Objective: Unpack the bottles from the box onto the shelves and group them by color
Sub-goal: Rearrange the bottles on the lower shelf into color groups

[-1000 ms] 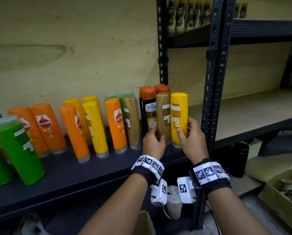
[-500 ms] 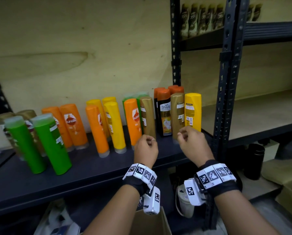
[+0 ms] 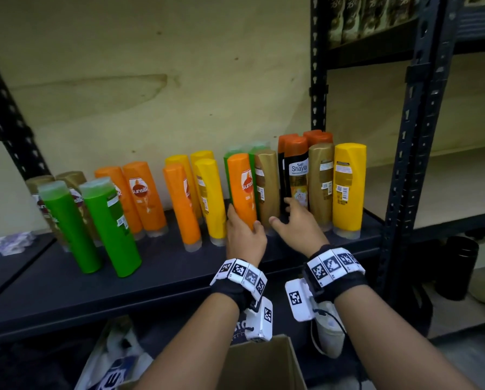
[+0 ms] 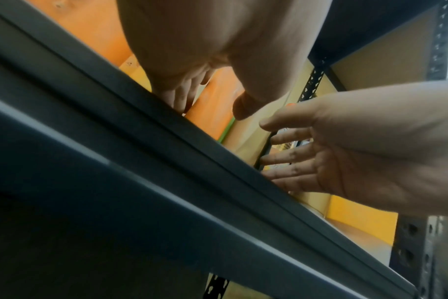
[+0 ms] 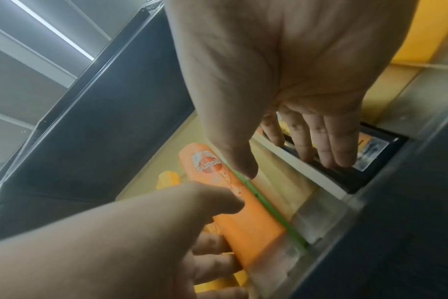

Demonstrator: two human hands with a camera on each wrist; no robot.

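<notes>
Bottles stand in a row on the dark shelf [image 3: 151, 277]. My left hand [image 3: 242, 223] grips the lower part of an upright orange Sunsilk bottle [image 3: 241, 190], thumb on its front and fingers behind, as the right wrist view shows on the orange bottle [image 5: 243, 212]. My right hand [image 3: 282, 212] is spread with straight fingers. Its fingertips touch the foot of the black Shayla bottle [image 3: 299, 175] and its thumb lies by the gold bottle [image 3: 266, 187]. Green bottles hide behind these two.
Two green bottles [image 3: 109, 226] lean at the left, then orange bottles [image 3: 145, 195] and yellow ones [image 3: 210, 198]. A gold bottle [image 3: 321, 181] and a yellow bottle [image 3: 348, 187] stand by the black rack post [image 3: 404, 164]. An open cardboard box [image 3: 264, 364] sits below.
Both hands left the gold and yellow bottles at the right, drew back, then moved left. The left now grips the orange bottle and the right has opened toward the black one.
</notes>
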